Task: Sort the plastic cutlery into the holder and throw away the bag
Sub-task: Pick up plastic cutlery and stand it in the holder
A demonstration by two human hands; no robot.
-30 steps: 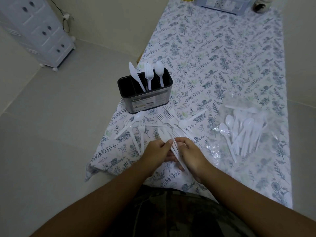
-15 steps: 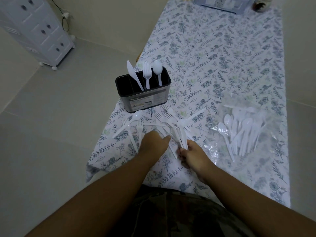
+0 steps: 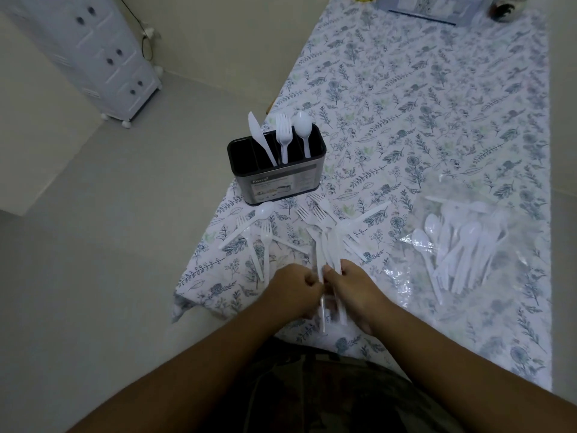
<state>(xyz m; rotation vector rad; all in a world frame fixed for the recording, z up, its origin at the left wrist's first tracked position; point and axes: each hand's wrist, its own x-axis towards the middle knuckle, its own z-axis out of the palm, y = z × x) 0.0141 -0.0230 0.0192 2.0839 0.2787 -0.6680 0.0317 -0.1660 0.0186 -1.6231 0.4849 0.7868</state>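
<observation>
Head view: the left hand [image 3: 295,289] and the right hand [image 3: 352,290] meet at the near edge of the floral tablecloth [image 3: 437,104], both curled around one bundle of white plastic knives [image 3: 327,254] that fans away from them. Far of the hands, the black cutlery holder [image 3: 278,179] stands upright with a knife [image 3: 259,137], a fork [image 3: 283,135] and a spoon [image 3: 303,128], each in its own slot. Loose forks [image 3: 315,214] and a loose spoon [image 3: 249,225] lie between holder and hands. To the right, a clear plastic bag [image 3: 462,245] lies flat, holding more white cutlery.
</observation>
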